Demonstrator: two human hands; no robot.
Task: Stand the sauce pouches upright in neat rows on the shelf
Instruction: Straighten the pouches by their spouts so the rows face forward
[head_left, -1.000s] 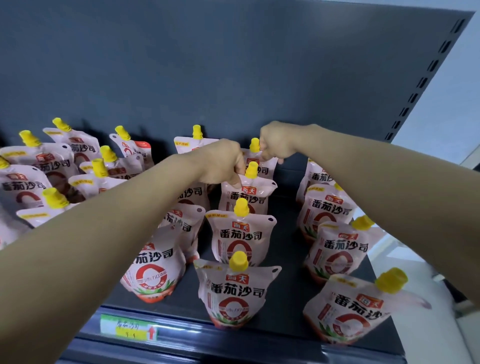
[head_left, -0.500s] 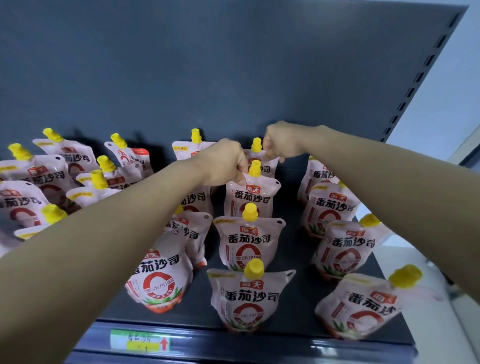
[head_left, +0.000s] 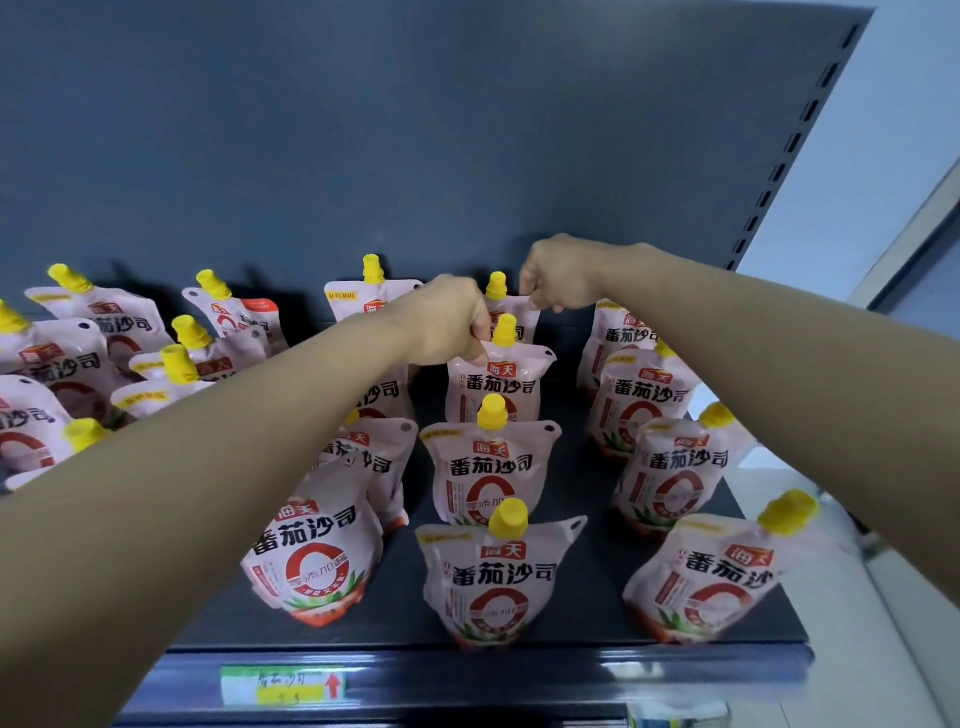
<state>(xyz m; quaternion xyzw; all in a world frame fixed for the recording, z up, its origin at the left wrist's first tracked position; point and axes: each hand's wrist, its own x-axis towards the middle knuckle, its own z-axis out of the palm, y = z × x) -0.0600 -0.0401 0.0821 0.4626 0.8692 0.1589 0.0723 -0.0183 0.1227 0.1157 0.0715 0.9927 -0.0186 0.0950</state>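
Closer now: dark shelf (head_left: 582, 499), grey backboard (head_left: 415, 130)

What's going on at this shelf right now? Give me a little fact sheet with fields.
Place: dark shop shelf with a price label on its front edge
Goods: white sauce pouches with yellow caps
Left hand: pinching the top corner of the third pouch back in the middle row
Right hand: pinching the top corner of the rearmost pouch
Middle row: upright, one behind another
Left group: leaning, untidy
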